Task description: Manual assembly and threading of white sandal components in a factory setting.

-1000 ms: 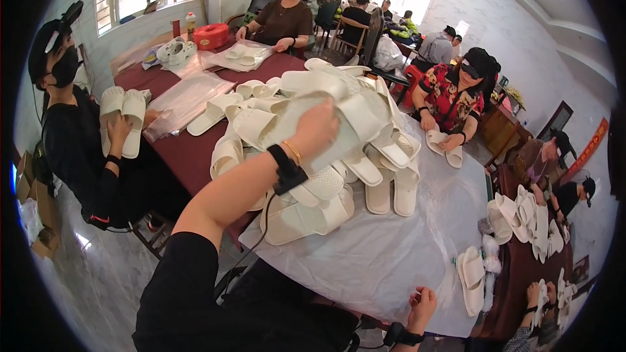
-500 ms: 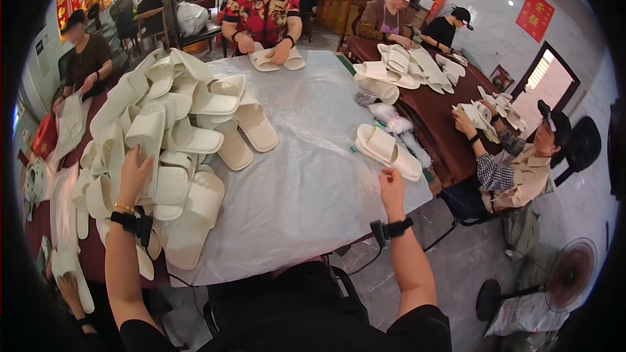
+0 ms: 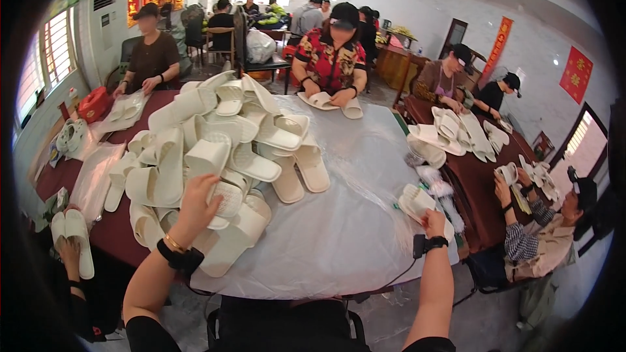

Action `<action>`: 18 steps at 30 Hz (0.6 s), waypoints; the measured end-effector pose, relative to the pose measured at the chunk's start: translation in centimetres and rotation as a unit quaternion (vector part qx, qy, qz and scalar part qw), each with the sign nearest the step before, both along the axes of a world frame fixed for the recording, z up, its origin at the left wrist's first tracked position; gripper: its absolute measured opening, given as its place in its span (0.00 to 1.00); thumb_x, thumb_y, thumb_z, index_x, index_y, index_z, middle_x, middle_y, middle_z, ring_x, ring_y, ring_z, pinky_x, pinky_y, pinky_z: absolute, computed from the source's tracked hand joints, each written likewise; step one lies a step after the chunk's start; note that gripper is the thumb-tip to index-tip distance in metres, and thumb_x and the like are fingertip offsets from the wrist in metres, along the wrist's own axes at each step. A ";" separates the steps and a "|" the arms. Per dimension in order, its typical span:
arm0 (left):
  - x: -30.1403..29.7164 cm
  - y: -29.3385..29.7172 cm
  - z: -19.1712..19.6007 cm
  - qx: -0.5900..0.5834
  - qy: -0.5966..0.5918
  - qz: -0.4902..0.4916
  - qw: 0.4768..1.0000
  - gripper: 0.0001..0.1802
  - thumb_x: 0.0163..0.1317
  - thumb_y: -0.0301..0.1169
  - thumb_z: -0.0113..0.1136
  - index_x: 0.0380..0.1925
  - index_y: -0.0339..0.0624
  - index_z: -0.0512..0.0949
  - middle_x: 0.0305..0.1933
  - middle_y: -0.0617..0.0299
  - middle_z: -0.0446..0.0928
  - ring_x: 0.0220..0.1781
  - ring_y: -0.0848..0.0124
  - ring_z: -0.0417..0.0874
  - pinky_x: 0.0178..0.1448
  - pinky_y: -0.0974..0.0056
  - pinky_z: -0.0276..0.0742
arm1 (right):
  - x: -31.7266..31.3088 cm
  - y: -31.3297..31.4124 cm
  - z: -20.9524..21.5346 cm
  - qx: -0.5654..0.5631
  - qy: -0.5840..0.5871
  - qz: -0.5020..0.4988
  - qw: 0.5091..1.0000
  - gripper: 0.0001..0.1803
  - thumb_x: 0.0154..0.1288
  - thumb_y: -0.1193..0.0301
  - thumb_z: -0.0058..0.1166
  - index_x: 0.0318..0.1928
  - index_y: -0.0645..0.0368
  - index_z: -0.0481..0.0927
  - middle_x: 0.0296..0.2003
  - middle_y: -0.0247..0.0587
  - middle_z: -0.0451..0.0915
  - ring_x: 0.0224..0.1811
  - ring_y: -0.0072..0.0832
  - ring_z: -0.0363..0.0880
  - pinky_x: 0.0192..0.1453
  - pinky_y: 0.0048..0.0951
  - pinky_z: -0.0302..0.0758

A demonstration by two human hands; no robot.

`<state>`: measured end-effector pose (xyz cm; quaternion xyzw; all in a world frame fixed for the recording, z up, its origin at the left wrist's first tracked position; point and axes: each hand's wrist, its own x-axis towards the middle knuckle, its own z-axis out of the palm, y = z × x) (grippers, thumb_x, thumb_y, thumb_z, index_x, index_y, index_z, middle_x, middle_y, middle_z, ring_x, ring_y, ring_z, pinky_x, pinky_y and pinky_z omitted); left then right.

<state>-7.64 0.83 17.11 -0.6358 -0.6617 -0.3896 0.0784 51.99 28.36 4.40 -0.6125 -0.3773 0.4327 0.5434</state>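
A big heap of cream slide slippers [image 3: 176,156] covers the left part of the sheeted table. My left hand [image 3: 195,205] is at the heap's near side, its fingers apart against a slipper [image 3: 229,201] there. At the table's right edge lies a pair of cream slippers [image 3: 415,199], one partly over the other. My right hand [image 3: 433,223] is closed, with curled fingers at the near side of that pair. It hides part of the lower slipper.
Clear plastic sheeting [image 3: 339,234] covers the table. Across it, a person [image 3: 332,58] handles slippers. A brown table [image 3: 466,186] at right bears more slippers, with several people beside it. At lower left, another person's hand [image 3: 68,251] touches slippers.
My view has swung left, so everything sits further right and lower. My right hand has come from just short of the slipper pair onto its near side. My left hand stays by the heap.
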 end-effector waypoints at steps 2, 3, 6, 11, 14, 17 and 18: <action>1.6 -1.1 0.6 -0.011 -0.017 -0.017 1.000 0.22 0.52 0.25 0.63 0.49 0.37 0.74 0.55 0.48 0.72 0.58 0.49 0.71 0.63 0.55 0.67 | -0.3 -0.3 0.9 0.029 -0.049 -0.035 0.998 0.11 0.56 0.70 0.58 0.31 0.67 0.75 0.20 0.39 0.74 0.15 0.24 0.71 0.16 0.24 0.67; 2.2 -1.5 0.7 -0.018 -0.023 -0.036 0.999 0.21 0.52 0.25 0.63 0.49 0.37 0.74 0.55 0.48 0.72 0.58 0.50 0.71 0.63 0.56 0.67 | -0.6 -0.5 1.4 0.033 -0.054 -0.054 0.997 0.11 0.57 0.69 0.57 0.31 0.66 0.74 0.20 0.38 0.74 0.15 0.24 0.71 0.16 0.24 0.66; 3.6 -1.9 -0.1 -0.023 -0.031 -0.070 0.997 0.20 0.53 0.26 0.64 0.48 0.37 0.75 0.55 0.49 0.72 0.58 0.51 0.71 0.62 0.56 0.67 | -1.7 -1.7 3.1 0.066 -0.064 -0.051 0.994 0.12 0.60 0.67 0.56 0.31 0.65 0.74 0.21 0.36 0.73 0.17 0.22 0.70 0.17 0.24 0.66; 6.4 -0.8 -2.0 -0.068 -0.061 -0.137 0.986 0.21 0.52 0.28 0.66 0.48 0.37 0.76 0.54 0.48 0.73 0.57 0.51 0.72 0.61 0.54 0.68 | -6.4 -6.9 8.0 0.181 -0.159 0.067 0.968 0.11 0.64 0.67 0.54 0.35 0.64 0.75 0.24 0.32 0.74 0.24 0.17 0.69 0.27 0.21 0.67; 7.6 0.8 -4.4 -0.086 -0.033 -0.183 0.979 0.21 0.52 0.28 0.66 0.47 0.37 0.75 0.54 0.47 0.73 0.57 0.50 0.72 0.61 0.54 0.68 | -8.3 -8.0 8.0 0.259 -0.195 0.112 0.939 0.13 0.61 0.67 0.58 0.39 0.65 0.77 0.24 0.29 0.74 0.24 0.15 0.67 0.28 0.21 0.66; 8.6 0.7 -5.5 -0.112 -0.024 -0.174 0.978 0.22 0.52 0.29 0.65 0.49 0.38 0.75 0.54 0.46 0.72 0.57 0.49 0.71 0.62 0.54 0.67 | -13.0 -12.1 11.3 0.262 -0.233 0.240 0.905 0.13 0.60 0.69 0.59 0.43 0.62 0.77 0.28 0.33 0.76 0.29 0.20 0.71 0.31 0.24 0.69; 8.9 0.8 -5.7 -0.118 -0.055 -0.190 0.973 0.23 0.54 0.30 0.65 0.51 0.37 0.73 0.55 0.47 0.73 0.57 0.52 0.73 0.60 0.55 0.69 | -13.5 -12.8 11.5 0.272 -0.255 0.289 0.882 0.12 0.60 0.70 0.59 0.43 0.61 0.77 0.30 0.35 0.76 0.31 0.23 0.73 0.33 0.25 0.70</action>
